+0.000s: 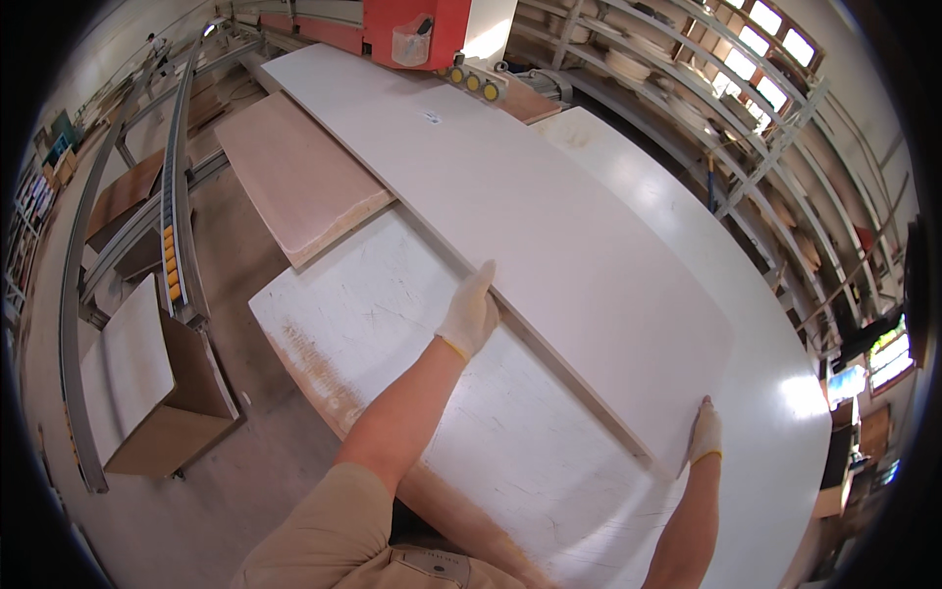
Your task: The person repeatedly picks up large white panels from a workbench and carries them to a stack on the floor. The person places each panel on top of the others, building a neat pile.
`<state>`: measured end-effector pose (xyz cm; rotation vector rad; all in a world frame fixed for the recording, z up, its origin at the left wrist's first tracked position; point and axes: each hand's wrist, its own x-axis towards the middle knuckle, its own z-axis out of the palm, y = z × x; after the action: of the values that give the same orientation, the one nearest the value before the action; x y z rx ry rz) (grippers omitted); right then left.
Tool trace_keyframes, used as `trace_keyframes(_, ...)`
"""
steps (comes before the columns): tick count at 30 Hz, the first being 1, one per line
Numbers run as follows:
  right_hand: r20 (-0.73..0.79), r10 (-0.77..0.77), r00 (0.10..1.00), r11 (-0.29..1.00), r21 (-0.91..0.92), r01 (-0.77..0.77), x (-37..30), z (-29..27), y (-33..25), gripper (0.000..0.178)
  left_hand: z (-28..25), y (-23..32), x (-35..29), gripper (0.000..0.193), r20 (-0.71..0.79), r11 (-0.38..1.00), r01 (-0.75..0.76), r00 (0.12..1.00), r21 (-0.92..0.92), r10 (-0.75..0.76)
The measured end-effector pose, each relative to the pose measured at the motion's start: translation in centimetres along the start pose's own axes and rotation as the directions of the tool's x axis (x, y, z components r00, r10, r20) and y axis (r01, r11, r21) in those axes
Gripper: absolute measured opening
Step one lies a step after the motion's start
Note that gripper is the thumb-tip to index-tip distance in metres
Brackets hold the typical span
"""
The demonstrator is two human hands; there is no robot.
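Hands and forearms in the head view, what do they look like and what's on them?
The left hand and right hand wear off-white gloves with yellow edging at the wrists. The left forearm and right forearm are bare, with no markings or cables I can make out. A short tan sleeve covers the left upper arm; no right sleeve shows.

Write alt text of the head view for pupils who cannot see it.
A person's gloved left hand touches the long edge of a large pale board; the gloved right hand touches its near end. It extends over a white table toward a red machine.
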<state>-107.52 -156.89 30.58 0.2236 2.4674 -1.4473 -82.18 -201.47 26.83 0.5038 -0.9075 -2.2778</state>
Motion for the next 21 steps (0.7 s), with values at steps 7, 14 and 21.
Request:
trace_keyframes(7, -0.068, -0.098, 0.993, 0.959, -0.274, 0.075, -0.5, -6.6, 2.2, 0.069, 6.3, -3.2, -4.4, 0.051, -0.166, 0.994, 0.062, 0.985, 0.095, -0.046)
trace_keyframes(14, -0.013, -0.156, 0.988, 0.961, -0.234, 0.149, 3.1, -14.4, 7.8, 0.068, 13.0, -7.6, -9.9, 0.055, -0.274, 0.998, 0.038, 0.961, 0.054, -0.022)
trace_keyframes(21, 0.002, -0.163, 0.987, 0.961, -0.227, 0.16, 2.1, -21.1, 10.0, 0.065, 16.4, -12.6, -13.9, 0.047, -0.241, 0.991, 0.099, 0.968, 0.087, -0.075)
